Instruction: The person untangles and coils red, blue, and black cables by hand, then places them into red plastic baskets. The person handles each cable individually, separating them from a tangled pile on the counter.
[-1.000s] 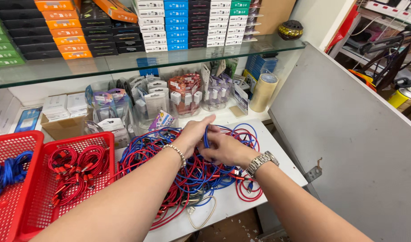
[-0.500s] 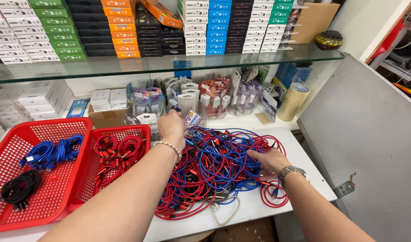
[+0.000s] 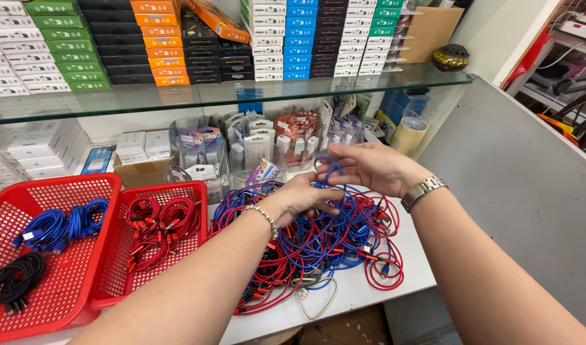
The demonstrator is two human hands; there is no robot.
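Note:
A tangled pile of red and blue cables [image 3: 318, 246] lies on the white counter [image 3: 344, 300]. Above it, my left hand [image 3: 302, 197] and my right hand [image 3: 366, 167] meet around one blue cable [image 3: 328, 171], which loops up between the fingers of both. A bead bracelet is on my left wrist, a metal watch on my right. Left of the pile stand two red baskets: the nearer one [image 3: 114, 281] holds coiled red cables [image 3: 155, 230], the outer one [image 3: 63, 306] holds coiled blue cables [image 3: 60, 227] and black cables [image 3: 15, 281].
A glass shelf [image 3: 178, 99] overhead carries stacked coloured boxes. Under it, behind the pile, stand clear tubs of packaged small goods [image 3: 261, 147], white boxes [image 3: 143, 145] and a tape roll [image 3: 408, 134]. A grey panel [image 3: 523, 191] closes off the right side.
My left hand came back from beside the tubs to the pile's top. My right hand rose off the pile's right side. Both now hold one blue cable lifted in a loop.

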